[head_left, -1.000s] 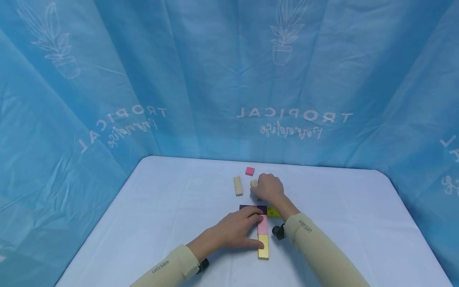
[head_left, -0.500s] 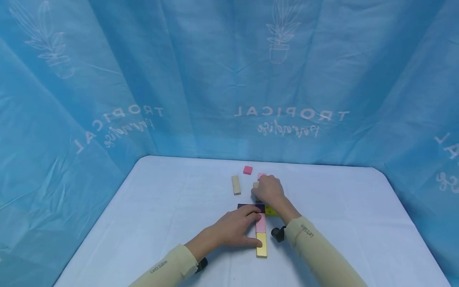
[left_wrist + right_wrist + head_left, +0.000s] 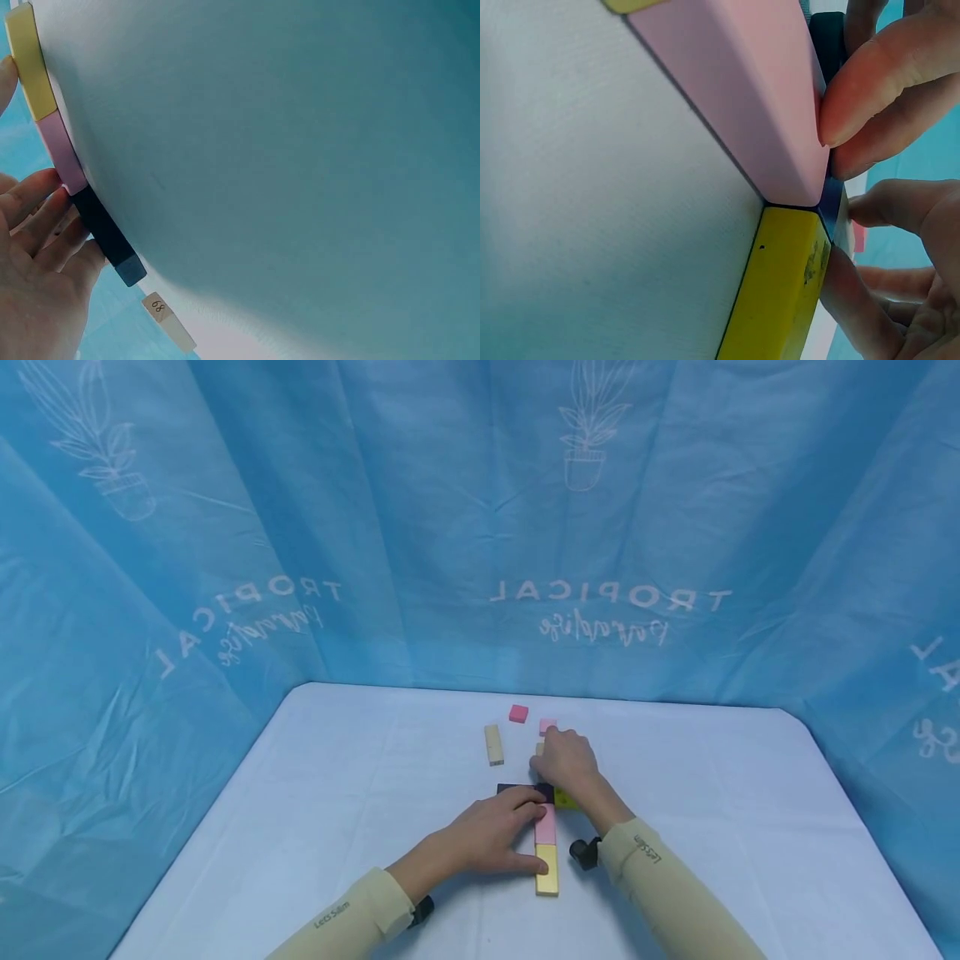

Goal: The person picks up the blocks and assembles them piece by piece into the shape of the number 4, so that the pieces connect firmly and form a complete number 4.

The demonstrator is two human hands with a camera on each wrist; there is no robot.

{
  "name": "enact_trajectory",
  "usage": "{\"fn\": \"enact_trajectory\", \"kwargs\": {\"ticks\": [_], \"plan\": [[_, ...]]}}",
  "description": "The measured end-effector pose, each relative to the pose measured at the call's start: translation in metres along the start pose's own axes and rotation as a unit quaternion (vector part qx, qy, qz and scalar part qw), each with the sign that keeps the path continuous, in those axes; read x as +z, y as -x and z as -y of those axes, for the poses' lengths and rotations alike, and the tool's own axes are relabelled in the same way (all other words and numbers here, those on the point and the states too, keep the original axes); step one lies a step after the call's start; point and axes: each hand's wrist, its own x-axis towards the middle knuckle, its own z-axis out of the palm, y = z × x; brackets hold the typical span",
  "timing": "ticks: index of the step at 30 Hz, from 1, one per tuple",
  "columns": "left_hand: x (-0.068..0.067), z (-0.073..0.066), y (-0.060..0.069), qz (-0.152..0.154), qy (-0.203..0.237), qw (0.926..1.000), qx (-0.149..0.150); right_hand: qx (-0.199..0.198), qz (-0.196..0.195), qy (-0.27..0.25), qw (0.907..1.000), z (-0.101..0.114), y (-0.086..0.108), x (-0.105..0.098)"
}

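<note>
My left hand (image 3: 495,835) lies along a row of wooden blocks. Its thumb touches the yellow block (image 3: 547,881) and its other fingers rest at the pink block (image 3: 545,827) and the dark block (image 3: 513,789). A yellow-green block (image 3: 776,281) meets this row at the right, partly beneath my right wrist in the head view. Beyond the dark block, my right hand (image 3: 566,760) pinches a pale wooden block (image 3: 540,748), mostly covered by the fingers. In the right wrist view, fingertips of both hands come close together by the dark block (image 3: 827,49).
A plain wooden block (image 3: 493,745) lies left of my right hand; the left wrist view shows a numbered block (image 3: 169,322). A red block (image 3: 518,714) and a small pink block (image 3: 548,725) lie farther back. Blue curtain (image 3: 420,527) hangs behind the white table (image 3: 360,760).
My right hand has shifted slightly toward me with the pale block, and the small pink block behind it has come into sight. My left hand stays on the row.
</note>
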Motion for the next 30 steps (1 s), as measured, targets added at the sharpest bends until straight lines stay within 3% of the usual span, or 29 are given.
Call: {"fn": "enact_trajectory", "kwargs": {"ticks": [5, 15, 22, 26, 30], "plan": [[-0.001, 0.0, 0.001, -0.002, 0.0, 1.0, -0.002, -0.017, 0.002, -0.011, 0.9998, 0.0, 0.001, 0.0], [0.001, 0.0, 0.0, -0.008, -0.001, 0.9999, 0.007, -0.012, 0.005, -0.011, 0.9999, -0.003, 0.003, 0.002], [0.003, -0.001, 0.0, -0.007, 0.004, 0.9999, 0.007, -0.013, -0.027, -0.01, 0.9995, -0.009, 0.002, -0.001], [0.003, -0.001, -0.001, 0.0, 0.003, 1.0, -0.002, -0.067, -0.056, -0.044, 0.9952, -0.013, 0.005, -0.01], [0.002, -0.001, -0.001, 0.0, -0.001, 1.0, -0.005, -0.139, -0.054, -0.086, 0.9851, -0.02, 0.01, -0.017]]}}
